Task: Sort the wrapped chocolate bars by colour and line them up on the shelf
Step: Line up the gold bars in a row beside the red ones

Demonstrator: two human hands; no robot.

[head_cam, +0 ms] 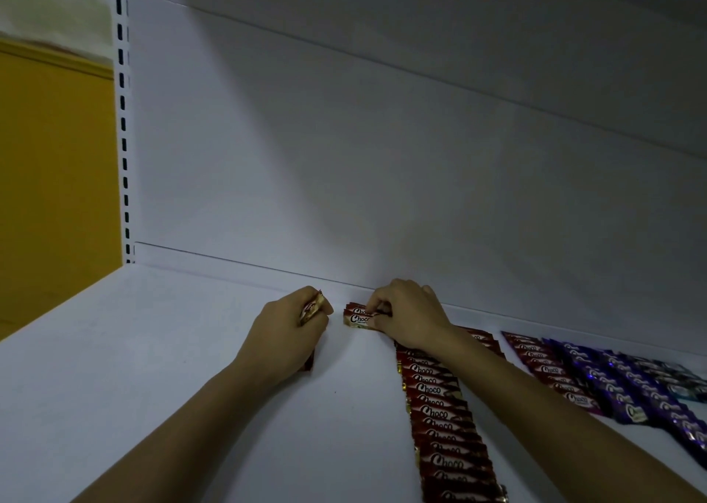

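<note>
On the white shelf (183, 349) a long row of red Choco bars (443, 418) runs from the front edge toward the back panel. My right hand (409, 317) pinches a red bar (357, 317) lying near the back panel, at the far end of a new line beside that row. My left hand (285, 334) grips a small bunch of red bars (310, 309) just left of it. Further right lie a row of magenta bars (551, 372) and a row of purple bars (627, 391).
The white back panel (382, 158) rises right behind the hands. A slotted upright (123, 120) marks the shelf's left end, with a yellow wall (49, 177) beyond. Pale blue bars (685, 384) show at the far right edge.
</note>
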